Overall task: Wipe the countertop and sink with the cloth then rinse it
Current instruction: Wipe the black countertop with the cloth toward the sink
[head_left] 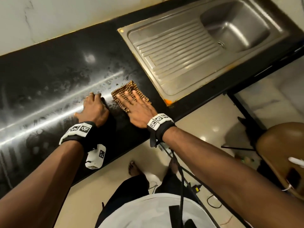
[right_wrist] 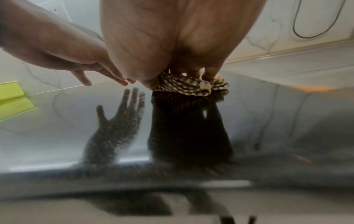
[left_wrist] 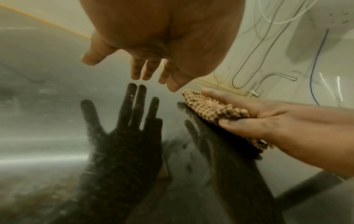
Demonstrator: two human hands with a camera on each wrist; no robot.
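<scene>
A brown checkered cloth (head_left: 126, 89) lies on the black countertop (head_left: 49, 76), just left of the steel sink's drainboard (head_left: 172, 55). My right hand (head_left: 133, 102) presses flat on the cloth with straight, spread fingers. In the right wrist view the cloth (right_wrist: 191, 86) bunches under those fingers. In the left wrist view the thumb lies along the near edge of the cloth (left_wrist: 210, 109). My left hand (head_left: 93, 104) is beside it on the left, holding nothing, its straight fingers (left_wrist: 145, 71) at the wet, streaked surface. The sink basin (head_left: 235, 28) is at the far right.
A pale wall runs along the back of the counter. A faucet (left_wrist: 275, 76) stands by the sink. A brown chair (head_left: 283, 145) stands on the floor to my right. Cables (head_left: 177, 170) hang from my right wrist. A green object (right_wrist: 11, 97) sits far left.
</scene>
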